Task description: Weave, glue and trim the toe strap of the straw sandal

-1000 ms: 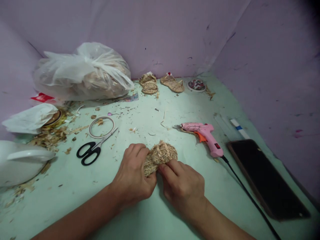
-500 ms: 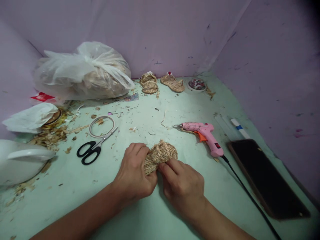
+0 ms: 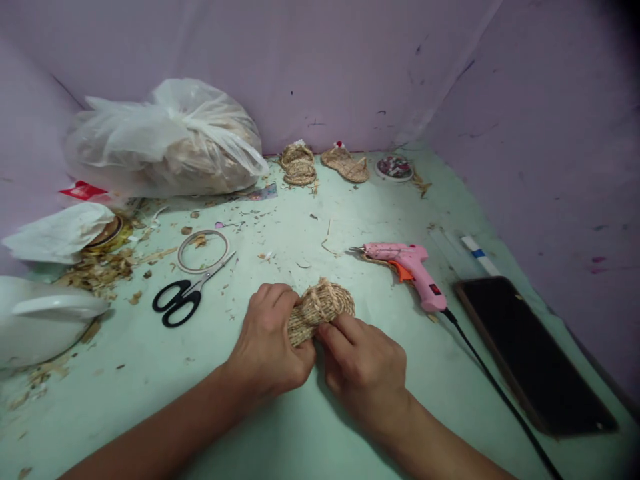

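A small woven straw slipper (image 3: 320,305) is held above the near middle of the table, its braided strap facing up. My left hand (image 3: 273,340) wraps round its left end, thumb toward me. With the fingers pinched at its near right edge, my right hand (image 3: 363,363) grips the same slipper. The fingertips of both hands are partly hidden. Left of my hands lie black-handled scissors (image 3: 193,291), with a roll of tape (image 3: 203,251) touching their blades. To the right rests a pink glue gun (image 3: 407,267) on its side.
Against the back wall are a tied plastic bag (image 3: 170,143), two straw slippers (image 3: 299,163) and a dish of beads (image 3: 395,168). A phone (image 3: 533,353) and the glue gun's cord (image 3: 493,380) lie at right. Straw scraps (image 3: 103,267) and a white container (image 3: 45,320) stand left.
Both hands keep their hold on the slipper and have barely moved. The whole view has shifted very slightly.
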{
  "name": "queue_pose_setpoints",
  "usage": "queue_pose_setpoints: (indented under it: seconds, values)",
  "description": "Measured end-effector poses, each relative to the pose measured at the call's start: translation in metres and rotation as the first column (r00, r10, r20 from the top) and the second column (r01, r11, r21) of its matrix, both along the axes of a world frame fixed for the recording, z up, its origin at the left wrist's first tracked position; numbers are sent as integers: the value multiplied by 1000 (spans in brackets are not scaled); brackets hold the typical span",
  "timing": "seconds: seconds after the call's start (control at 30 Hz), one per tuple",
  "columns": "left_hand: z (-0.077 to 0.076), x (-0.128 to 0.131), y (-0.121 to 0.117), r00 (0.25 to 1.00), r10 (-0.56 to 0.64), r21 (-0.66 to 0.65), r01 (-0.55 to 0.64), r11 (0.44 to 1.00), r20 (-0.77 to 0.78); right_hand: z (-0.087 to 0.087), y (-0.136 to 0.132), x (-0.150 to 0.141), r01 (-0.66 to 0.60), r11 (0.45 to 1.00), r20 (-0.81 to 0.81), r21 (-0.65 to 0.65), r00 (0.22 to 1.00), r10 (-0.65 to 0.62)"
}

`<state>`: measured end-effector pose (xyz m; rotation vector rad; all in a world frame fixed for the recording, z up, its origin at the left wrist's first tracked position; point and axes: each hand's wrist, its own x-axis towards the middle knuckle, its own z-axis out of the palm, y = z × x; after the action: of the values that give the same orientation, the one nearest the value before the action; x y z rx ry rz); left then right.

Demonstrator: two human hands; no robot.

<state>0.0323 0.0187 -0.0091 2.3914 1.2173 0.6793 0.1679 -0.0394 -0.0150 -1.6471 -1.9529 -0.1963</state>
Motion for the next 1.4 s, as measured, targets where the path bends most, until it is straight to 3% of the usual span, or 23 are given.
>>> queue_pose_setpoints:
  seconds: [0.4, 1.03, 1.17, 1.23, 1.3, 1.4]
  values:
    - [-1, 1, 0, 1000, 15, 18, -16, 1000, 3, -1, 0, 0, -2, 999, -1, -35, 1000, 2]
    - [2, 2, -3, 999, 31, 17, -30, 999, -42, -3, 0, 1, 21, 999, -4, 25, 1000, -21]
    - [3, 2, -5, 997, 43, 26, -41, 999, -66, -1, -2, 4, 20, 999, -11, -46, 1000, -21]
    - [3, 3, -7, 996, 53, 33, -51, 998, -75, 4, -6, 9, -10, 998, -75, -64, 997, 5]
    - [3, 4, -8, 995, 62, 39, -59, 998, -84, 10, -11, 15, -57, 998, -210, 2, 976, 56]
    - [3, 5, -10, 993, 70, 37, -67, 997, -96, 21, -12, 26, -17, 990, -498, 138, 863, 84]
